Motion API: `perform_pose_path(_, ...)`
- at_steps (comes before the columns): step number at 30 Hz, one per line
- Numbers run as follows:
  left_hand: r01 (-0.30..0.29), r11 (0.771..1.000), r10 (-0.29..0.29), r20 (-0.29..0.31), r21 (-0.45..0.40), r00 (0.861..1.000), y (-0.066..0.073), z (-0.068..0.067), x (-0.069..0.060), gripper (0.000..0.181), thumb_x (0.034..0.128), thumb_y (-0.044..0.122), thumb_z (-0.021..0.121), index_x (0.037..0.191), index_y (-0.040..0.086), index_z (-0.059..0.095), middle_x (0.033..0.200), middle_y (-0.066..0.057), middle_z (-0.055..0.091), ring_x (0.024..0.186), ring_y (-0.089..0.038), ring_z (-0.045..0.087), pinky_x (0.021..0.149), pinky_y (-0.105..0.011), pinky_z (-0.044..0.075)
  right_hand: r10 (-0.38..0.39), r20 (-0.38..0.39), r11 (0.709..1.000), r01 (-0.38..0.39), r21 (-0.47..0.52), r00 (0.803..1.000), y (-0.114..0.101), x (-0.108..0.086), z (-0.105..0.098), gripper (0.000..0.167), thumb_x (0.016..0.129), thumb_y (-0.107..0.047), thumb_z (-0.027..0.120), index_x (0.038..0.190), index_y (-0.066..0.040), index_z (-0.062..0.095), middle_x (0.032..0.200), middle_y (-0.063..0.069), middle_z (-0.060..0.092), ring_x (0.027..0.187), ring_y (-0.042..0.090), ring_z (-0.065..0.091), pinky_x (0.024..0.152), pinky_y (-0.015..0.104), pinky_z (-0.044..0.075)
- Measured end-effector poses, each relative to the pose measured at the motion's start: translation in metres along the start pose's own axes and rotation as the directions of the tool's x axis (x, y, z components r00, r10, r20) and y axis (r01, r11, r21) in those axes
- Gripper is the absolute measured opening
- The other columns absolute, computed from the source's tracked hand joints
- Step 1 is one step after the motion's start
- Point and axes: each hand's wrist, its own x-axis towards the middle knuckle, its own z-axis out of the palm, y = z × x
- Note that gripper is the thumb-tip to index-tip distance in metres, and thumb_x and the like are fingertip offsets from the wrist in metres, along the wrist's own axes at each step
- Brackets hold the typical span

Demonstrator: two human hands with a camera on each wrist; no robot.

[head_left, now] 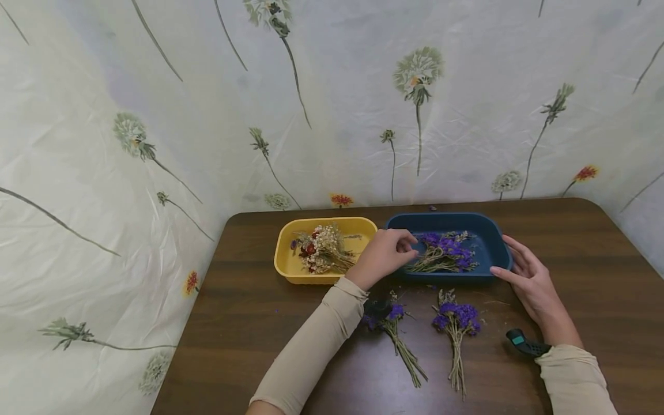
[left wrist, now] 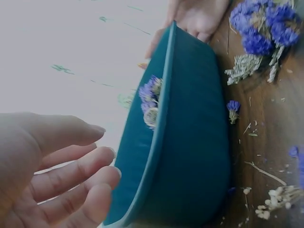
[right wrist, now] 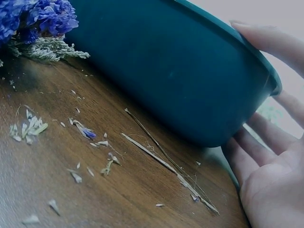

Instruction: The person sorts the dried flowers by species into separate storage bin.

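Observation:
A blue tray (head_left: 446, 276) holds a bunch of purple dried flowers (head_left: 451, 251) tied with twine. My right hand (head_left: 531, 282) grips the tray's right end, thumb at the front corner and fingers around the outer side; the right wrist view shows the thumb at the rim. Over the tray's left end hovers my left hand (head_left: 386, 253), its fingers loosely bent. In the left wrist view nothing lies between that thumb and fingers, which are beside the tray's wall (left wrist: 190, 133).
To the left stands a yellow tray (head_left: 290, 279) with white and red dried flowers (head_left: 324, 248). Two purple bunches lie in front, one (head_left: 402, 343) partly behind the left forearm, another (head_left: 456, 328) further right. Loose stems (right wrist: 166, 164) and petals litter the wooden table (head_left: 233, 334).

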Motion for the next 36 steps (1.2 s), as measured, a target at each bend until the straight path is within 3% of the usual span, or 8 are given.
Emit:
perform_pose_path(5,0.022,1.0,-0.022,-0.017,-0.015,1.0,0.0,-0.006,-0.02,0.018,0.0985,0.023,0.072,0.112,0.012,0.077,0.088,0.004,0.074,0.073,0.0,0.06,0.068,-0.012,0.048,-0.003,-0.002,1.0,0.003,-0.001,1.0,0.001,0.0,0.0,0.076,0.099,0.012,0.055,0.165,-0.014,0.027,0.172,0.003,0.021,0.129,-0.008,0.054,0.096,0.009,0.051)
perform_pose_path(13,0.073,0.996,-0.071,-0.042,0.053,0.997,0.005,-0.006,-0.052,0.012,0.0974,0.029,0.074,0.096,0.017,0.077,0.072,0.011,0.066,0.059,0.0,0.054,0.057,-0.014,0.043,-0.025,-0.002,0.999,0.025,0.023,1.0,0.003,0.001,-0.001,0.075,0.098,0.014,0.055,0.164,-0.011,0.028,0.165,0.002,0.033,0.13,-0.005,0.056,0.097,0.01,0.052)
perform_pose_path(24,0.132,0.972,-0.124,-0.05,0.193,0.991,0.004,0.009,-0.091,0.035,0.092,0.044,0.077,0.067,0.024,0.063,0.059,0.015,0.053,0.053,-0.001,0.046,0.049,-0.016,0.036,-0.029,0.002,0.999,0.028,0.042,1.0,0.004,0.002,-0.002,0.075,0.098,0.015,0.054,0.164,-0.01,0.028,0.161,0.003,0.036,0.13,-0.002,0.058,0.095,0.012,0.053)
perform_pose_path(28,0.143,0.943,-0.132,-0.056,0.3,0.99,0.004,0.02,-0.101,0.048,0.0908,0.054,0.075,0.056,0.026,0.056,0.052,0.017,0.044,0.047,-0.001,0.041,0.042,-0.018,0.03,-0.032,0.008,0.998,0.032,0.049,0.999,0.004,0.002,-0.003,0.075,0.098,0.016,0.054,0.164,-0.01,0.028,0.161,0.002,0.036,0.13,-0.002,0.058,0.096,0.012,0.053)
perform_pose_path(36,0.2,0.847,-0.209,-0.037,0.492,0.977,0.007,0.042,-0.12,0.073,0.0828,0.076,0.068,0.044,0.023,0.036,0.047,0.012,0.024,0.041,-0.008,0.036,0.035,-0.026,0.027,-0.021,0.002,0.999,0.021,0.033,1.0,0.004,0.002,-0.002,0.075,0.099,0.014,0.054,0.164,-0.011,0.028,0.164,0.003,0.034,0.129,-0.003,0.058,0.096,0.011,0.053)
